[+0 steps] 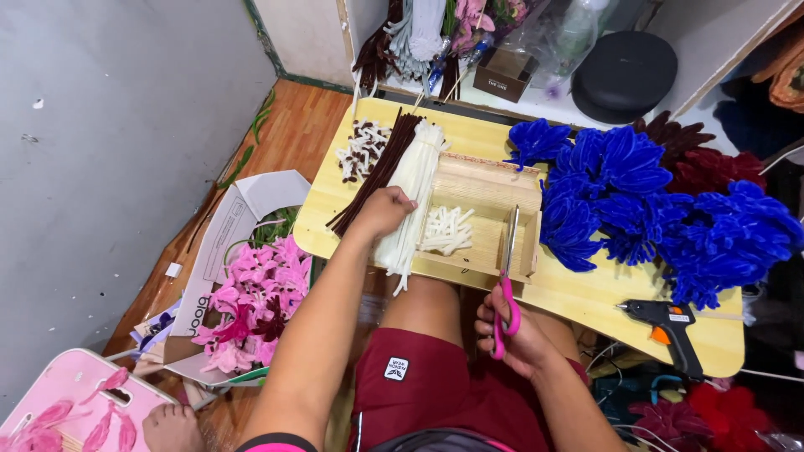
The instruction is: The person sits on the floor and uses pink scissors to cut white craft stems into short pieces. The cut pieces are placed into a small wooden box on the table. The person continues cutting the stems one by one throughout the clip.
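Observation:
My left hand (pixel 383 209) reaches over the small yellow wooden table (pixel 578 293) and rests on a bundle of white fuzzy wire stems (pixel 413 186), fingers curled on it. Beside that bundle lies a bundle of dark brown stems (pixel 373 172). My right hand (pixel 517 335) holds pink-handled scissors (pixel 507 280), blades pointing away over a shallow wooden tray (pixel 490 186). Short cut white pieces (pixel 446 230) lie in the tray.
A heap of blue fuzzy flowers (pixel 645 197) covers the table's right side, dark red ones behind. A black glue gun (pixel 667 322) lies at the front right. Brown-and-white bits (pixel 362 149) lie far left. A cardboard box of pink flowers (pixel 255 297) stands on the floor.

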